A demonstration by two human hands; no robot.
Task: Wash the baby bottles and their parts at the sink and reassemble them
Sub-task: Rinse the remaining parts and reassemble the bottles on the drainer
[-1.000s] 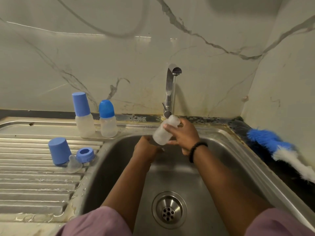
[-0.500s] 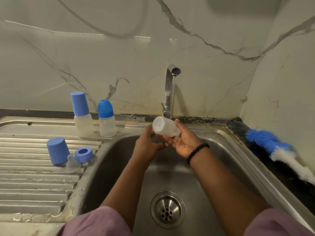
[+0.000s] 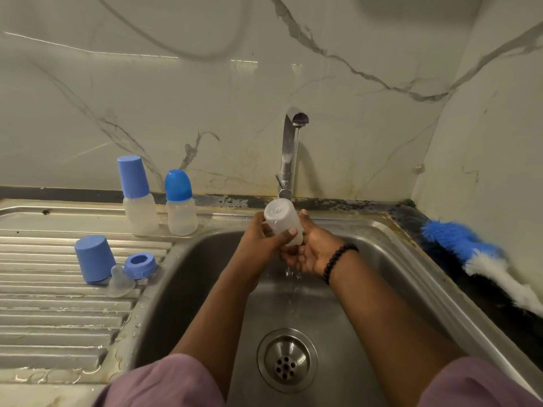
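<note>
Bare bottle (image 3: pixel 281 220) over the sink (image 3: pixel 382 259), under the tap (image 3: pixel 289 154), base tipped up toward the camera, mouth pointing down into the hands. Turned since half a second ago: then lying nearly sideways, base to the left; a second ago tilted with base up right, gripped by the right hand alone. Left hand (image 3: pixel 261 245) now wrapped round the bottle, thumb across the front, fingers (image 3: pixel 289 232) curled and gripping; earlier only just beside the bottle's lower edge. Right hand (image 3: pixel 316 249) cupped below and beside the neck, palm up, fingers loosely bent, touching the bottle's far side; whether truly gripping, cannot tell. Thin stream from the spout, drops falling below the hands. Black bead bracelet (image 3: pixel 338 261) on the right wrist.

Unchanged on the draining surface (image 3: pixel 58 318): two capped bottles, tall-cap bottle (image 3: pixel 138 198) and round-cap bottle (image 3: pixel 179 204), upright near the wall; loose blue cap (image 3: pixel 94 258) mouth down, blue collar ring (image 3: pixel 140 265) and clear teat (image 3: pixel 120 282) close together. Blue-and-white brush (image 3: pixel 484 259) lying at the right, same place.
</note>
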